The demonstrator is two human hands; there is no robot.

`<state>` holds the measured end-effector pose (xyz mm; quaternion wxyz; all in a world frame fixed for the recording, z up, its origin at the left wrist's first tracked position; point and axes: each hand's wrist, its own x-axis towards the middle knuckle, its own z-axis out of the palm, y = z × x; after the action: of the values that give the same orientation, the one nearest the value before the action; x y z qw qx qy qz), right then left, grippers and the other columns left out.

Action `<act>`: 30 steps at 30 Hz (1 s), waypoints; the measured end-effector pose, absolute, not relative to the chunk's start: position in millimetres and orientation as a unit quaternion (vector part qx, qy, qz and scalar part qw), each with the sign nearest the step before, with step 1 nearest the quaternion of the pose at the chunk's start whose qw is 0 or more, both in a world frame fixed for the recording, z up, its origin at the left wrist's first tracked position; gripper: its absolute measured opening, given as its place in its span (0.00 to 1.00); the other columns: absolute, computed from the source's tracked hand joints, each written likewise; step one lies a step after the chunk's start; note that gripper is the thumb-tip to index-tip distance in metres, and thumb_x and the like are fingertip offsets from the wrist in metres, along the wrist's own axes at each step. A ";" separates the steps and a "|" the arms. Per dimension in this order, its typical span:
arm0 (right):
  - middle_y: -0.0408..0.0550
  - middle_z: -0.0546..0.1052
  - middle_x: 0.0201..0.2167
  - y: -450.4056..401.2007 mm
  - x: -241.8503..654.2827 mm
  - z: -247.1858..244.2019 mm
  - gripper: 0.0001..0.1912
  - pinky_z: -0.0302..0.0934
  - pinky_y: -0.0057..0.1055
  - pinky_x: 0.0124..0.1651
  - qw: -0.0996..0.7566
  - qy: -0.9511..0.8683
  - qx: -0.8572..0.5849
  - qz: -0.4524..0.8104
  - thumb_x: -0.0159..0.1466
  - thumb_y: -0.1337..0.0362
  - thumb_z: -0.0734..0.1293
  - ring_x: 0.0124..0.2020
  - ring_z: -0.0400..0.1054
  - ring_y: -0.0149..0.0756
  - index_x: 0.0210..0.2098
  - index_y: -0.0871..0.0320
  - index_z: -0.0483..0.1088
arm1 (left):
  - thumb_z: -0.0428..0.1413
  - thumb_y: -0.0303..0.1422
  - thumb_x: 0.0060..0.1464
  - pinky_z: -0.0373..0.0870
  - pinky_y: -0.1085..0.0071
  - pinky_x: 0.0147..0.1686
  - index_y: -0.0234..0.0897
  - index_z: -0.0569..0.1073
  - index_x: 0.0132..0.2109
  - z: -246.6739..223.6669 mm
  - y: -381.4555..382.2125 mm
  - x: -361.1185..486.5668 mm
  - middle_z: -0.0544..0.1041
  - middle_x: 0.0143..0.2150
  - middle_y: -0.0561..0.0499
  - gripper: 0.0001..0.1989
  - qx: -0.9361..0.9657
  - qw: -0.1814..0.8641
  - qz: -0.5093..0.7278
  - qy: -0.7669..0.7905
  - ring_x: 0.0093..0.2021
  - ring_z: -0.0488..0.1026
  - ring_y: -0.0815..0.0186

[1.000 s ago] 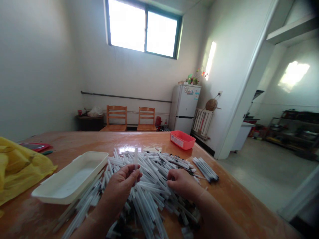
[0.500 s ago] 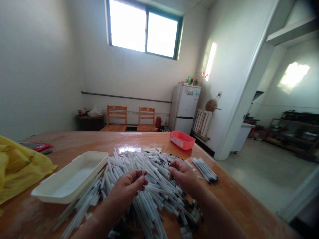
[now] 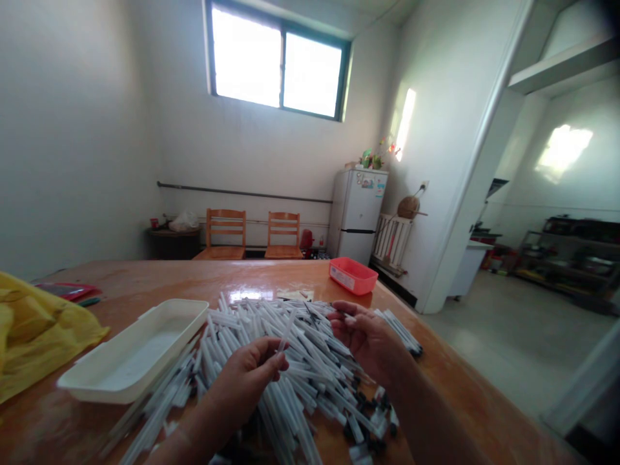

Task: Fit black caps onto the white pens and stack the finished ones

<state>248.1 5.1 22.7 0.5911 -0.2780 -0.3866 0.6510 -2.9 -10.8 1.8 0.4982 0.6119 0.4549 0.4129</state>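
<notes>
My left hand [image 3: 254, 371] pinches a clear plastic pen barrel [image 3: 287, 332] between thumb and fingers, and the barrel points up and away. To its right, my right hand [image 3: 371, 336] is turned with its thumb and fingers curled together; whatever small thing is at the fingertips is too blurred to name. Beneath both hands spreads a big heap of translucent pen barrels [image 3: 242, 323], some with dark ends. Small black and clear caps [image 3: 378, 413] lie scattered by my right forearm. Beyond my right hand, a neat row of barrels with black ends [image 3: 400, 329] is partly covered by it.
A long cream tray [image 3: 130, 352] stands left of the heap, with a yellow plastic bag [image 3: 43, 336] further left. At the table's far right corner sits a red basket [image 3: 353, 274]. Two wooden chairs [image 3: 226, 226] and a fridge [image 3: 358, 213] are behind the table [image 3: 184, 274].
My right hand has shifted slightly right and rolled over, and the thin dark stick at its fingers no longer shows there. My left hand keeps the barrel, now leaning more to the right.
</notes>
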 end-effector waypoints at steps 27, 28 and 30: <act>0.47 0.80 0.34 5.3 237.9 22.7 0.15 0.68 0.25 0.33 0.691 -0.391 -0.298 0.530 0.58 0.57 0.75 0.30 0.72 0.30 0.41 0.58 0.76 | 0.57 0.38 0.57 0.66 0.67 0.41 0.41 0.82 0.47 8.8 -21.4 5.4 0.82 0.37 0.49 0.14 0.693 0.494 0.348 0.394 0.39 0.75 0.58; 0.47 0.80 0.34 4.8 237.3 22.6 0.15 0.68 0.25 0.33 0.689 -0.395 -0.298 0.530 0.58 0.56 0.75 0.30 0.72 0.30 0.41 0.58 0.76 | 0.57 0.37 0.58 0.66 0.67 0.42 0.41 0.81 0.48 8.1 -21.3 5.3 0.82 0.38 0.48 0.14 0.692 0.499 0.347 0.390 0.40 0.76 0.57; 0.48 0.80 0.35 4.1 236.4 22.4 0.15 0.68 0.25 0.33 0.684 -0.401 -0.300 0.531 0.59 0.56 0.74 0.31 0.72 0.30 0.41 0.58 0.76 | 0.57 0.37 0.58 0.66 0.66 0.43 0.41 0.81 0.49 7.2 -21.5 5.2 0.82 0.39 0.48 0.14 0.692 0.506 0.342 0.384 0.41 0.77 0.56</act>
<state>236.4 4.1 22.4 0.6837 -0.2996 -0.4010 0.5310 5.2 -21.5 7.2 0.5064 0.6924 0.3837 0.3420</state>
